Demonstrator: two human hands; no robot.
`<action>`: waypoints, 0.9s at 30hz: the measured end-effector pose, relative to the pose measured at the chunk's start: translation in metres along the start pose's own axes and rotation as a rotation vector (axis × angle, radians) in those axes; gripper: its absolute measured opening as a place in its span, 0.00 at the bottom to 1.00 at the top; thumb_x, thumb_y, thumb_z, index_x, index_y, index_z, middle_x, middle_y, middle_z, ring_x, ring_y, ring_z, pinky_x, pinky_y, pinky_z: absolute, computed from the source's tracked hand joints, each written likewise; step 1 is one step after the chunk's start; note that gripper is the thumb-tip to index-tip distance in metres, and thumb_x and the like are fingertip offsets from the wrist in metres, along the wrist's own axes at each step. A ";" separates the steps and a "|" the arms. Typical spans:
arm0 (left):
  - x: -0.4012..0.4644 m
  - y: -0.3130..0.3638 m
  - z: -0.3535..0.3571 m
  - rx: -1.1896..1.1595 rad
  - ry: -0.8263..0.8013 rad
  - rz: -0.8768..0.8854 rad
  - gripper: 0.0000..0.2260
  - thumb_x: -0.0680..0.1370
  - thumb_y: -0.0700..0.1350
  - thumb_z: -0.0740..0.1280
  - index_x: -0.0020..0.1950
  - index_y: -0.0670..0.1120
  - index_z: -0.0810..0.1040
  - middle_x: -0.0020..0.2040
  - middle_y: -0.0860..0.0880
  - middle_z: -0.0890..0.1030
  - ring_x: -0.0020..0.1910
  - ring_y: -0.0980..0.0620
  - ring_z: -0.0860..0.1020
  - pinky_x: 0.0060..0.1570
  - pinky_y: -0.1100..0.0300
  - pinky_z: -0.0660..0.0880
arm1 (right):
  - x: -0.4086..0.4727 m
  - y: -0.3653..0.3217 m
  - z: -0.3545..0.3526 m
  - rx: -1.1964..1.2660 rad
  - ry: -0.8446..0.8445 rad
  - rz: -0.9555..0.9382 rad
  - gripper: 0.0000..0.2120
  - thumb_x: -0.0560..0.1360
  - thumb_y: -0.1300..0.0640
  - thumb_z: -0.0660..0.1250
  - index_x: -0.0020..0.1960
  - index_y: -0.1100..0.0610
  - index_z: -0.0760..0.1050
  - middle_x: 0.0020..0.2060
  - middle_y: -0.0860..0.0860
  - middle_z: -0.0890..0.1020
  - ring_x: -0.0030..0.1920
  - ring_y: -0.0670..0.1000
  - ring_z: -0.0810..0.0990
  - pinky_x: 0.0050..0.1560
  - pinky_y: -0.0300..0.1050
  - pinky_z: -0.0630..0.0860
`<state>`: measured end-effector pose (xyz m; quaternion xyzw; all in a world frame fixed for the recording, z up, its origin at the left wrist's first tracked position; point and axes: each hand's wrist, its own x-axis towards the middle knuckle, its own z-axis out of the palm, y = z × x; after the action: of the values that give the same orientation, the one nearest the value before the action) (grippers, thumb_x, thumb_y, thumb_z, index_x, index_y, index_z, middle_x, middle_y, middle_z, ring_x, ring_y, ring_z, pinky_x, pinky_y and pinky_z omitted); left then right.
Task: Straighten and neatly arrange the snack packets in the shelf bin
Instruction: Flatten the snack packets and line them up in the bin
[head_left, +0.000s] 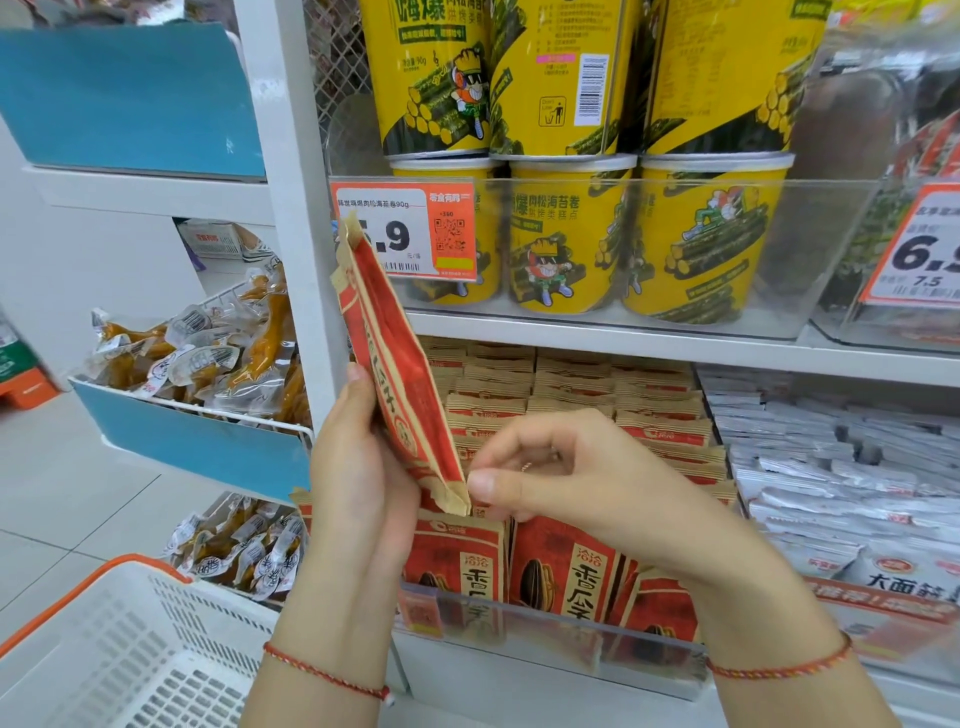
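The left hand (358, 467) holds a flat red-and-brown paper snack packet (395, 374) edge-on and tilted above the clear plastic shelf bin (550, 631), fingers wrapped along its back. The right hand (550, 467) pinches the packet's lower sealed corner between thumb and forefinger. It looks light, with creasable paper and loose contents, so holding the sealed edges should suit it best.

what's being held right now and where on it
One red and tan snack packet, lifted above the bin. The left hand grips its lower half along one side; the right hand fingers pinch its bottom corner.
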<state>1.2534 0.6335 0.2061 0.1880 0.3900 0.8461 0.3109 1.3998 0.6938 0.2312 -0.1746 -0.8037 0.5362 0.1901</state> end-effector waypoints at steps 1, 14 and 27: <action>0.000 0.000 0.000 -0.006 0.012 0.000 0.13 0.85 0.47 0.56 0.57 0.45 0.78 0.38 0.51 0.80 0.37 0.56 0.76 0.36 0.61 0.74 | 0.000 -0.001 0.000 0.013 -0.008 -0.002 0.12 0.66 0.44 0.69 0.42 0.51 0.82 0.37 0.49 0.84 0.41 0.47 0.84 0.46 0.43 0.80; -0.013 -0.004 0.008 0.284 -0.045 0.099 0.13 0.81 0.52 0.60 0.54 0.44 0.79 0.52 0.42 0.84 0.51 0.43 0.82 0.56 0.43 0.78 | 0.006 0.003 0.000 0.190 0.432 -0.047 0.10 0.75 0.54 0.67 0.56 0.50 0.78 0.43 0.47 0.86 0.41 0.45 0.84 0.40 0.43 0.81; -0.031 -0.015 0.017 0.878 -0.316 0.686 0.24 0.76 0.39 0.71 0.68 0.57 0.74 0.54 0.62 0.81 0.51 0.62 0.80 0.50 0.70 0.75 | 0.005 0.002 -0.006 0.391 0.681 -0.157 0.25 0.72 0.36 0.66 0.65 0.47 0.72 0.54 0.43 0.83 0.56 0.41 0.81 0.57 0.41 0.78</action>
<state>1.2922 0.6296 0.2027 0.5392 0.5702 0.6189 -0.0338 1.3981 0.7016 0.2322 -0.2410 -0.5885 0.5744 0.5154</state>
